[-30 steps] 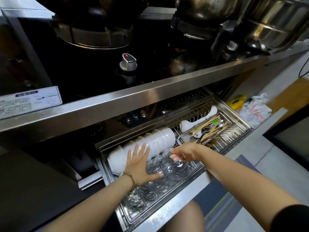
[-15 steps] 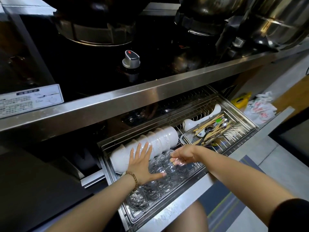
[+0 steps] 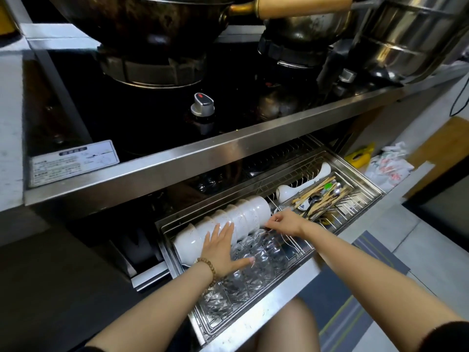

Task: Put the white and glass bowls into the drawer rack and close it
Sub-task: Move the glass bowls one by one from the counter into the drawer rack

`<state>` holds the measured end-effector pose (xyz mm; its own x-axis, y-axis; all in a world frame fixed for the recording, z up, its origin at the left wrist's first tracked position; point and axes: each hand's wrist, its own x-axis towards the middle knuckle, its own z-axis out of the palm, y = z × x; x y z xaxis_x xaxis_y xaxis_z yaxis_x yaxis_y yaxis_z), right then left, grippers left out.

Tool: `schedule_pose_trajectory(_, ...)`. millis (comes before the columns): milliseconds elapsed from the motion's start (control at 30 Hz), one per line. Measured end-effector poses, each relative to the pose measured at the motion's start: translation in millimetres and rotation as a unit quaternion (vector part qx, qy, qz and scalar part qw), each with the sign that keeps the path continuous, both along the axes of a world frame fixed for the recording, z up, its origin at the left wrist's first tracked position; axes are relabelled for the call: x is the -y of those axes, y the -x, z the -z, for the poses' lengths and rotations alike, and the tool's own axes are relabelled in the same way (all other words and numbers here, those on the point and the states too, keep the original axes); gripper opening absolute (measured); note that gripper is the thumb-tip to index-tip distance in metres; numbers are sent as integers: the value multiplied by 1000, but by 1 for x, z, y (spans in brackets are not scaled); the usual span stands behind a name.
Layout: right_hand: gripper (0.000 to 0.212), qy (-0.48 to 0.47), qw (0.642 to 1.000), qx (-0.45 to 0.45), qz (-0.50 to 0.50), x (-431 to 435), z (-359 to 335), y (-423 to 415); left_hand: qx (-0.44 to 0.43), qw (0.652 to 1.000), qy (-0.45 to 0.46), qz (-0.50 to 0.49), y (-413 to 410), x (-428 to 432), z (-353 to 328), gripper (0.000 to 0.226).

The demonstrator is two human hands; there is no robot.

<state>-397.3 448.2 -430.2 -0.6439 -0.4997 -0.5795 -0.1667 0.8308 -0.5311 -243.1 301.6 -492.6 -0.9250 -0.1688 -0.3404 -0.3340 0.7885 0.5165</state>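
The drawer rack (image 3: 256,326) is standing pulled out below the bench (image 3: 177,161). Nearest, a row of glass bowls (image 3: 243,278) is lying on edge along its front; the left hand (image 3: 223,247) is resting flat and spread across them, thumb on the glass. Just behind, the white bowls (image 3: 241,219) are nesting in a row. The right hand (image 3: 286,222) is pinching near the row's end, though on what is unclear. Further right, a tray (image 3: 286,205) is holding chopsticks (image 3: 314,191) and spoons (image 3: 332,191). Above, a wok (image 3: 142,19) and pots (image 3: 406,34) are sitting on the stove.
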Motion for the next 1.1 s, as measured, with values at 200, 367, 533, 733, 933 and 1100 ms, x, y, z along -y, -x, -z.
schedule_pose_trajectory(200, 38, 147, 987, -37, 53, -23, -65, -18, -41, 998, -46, 16, -2, 2, -58, 90)
schedule_pose_trajectory(367, 31, 281, 949, -109, 88, -29, -124, -46, -177, 981, -50, 53, -7, 0, -136, 70)
schedule_pose_trajectory(533, 38, 349, 922, -158, 54, -4, -183, -76, -356, 933, 1, 53, -35, 19, -231, 66)
schedule_pose_trajectory(733, 49, 391, 895, -210, -43, 61, -236, -110, -445, 884, 140, 10, -89, 86, -312, 70)
schedule_pose_trajectory(933, 54, 403, 879, -215, -132, 145, -255, -146, -406, 883, 224, -72, -153, 164, -339, 72)
schedule_pose_trajectory(1100, 58, 404, 876, -190, -183, 203, -259, -178, -378, 889, 221, -136, -204, 215, -334, 76)
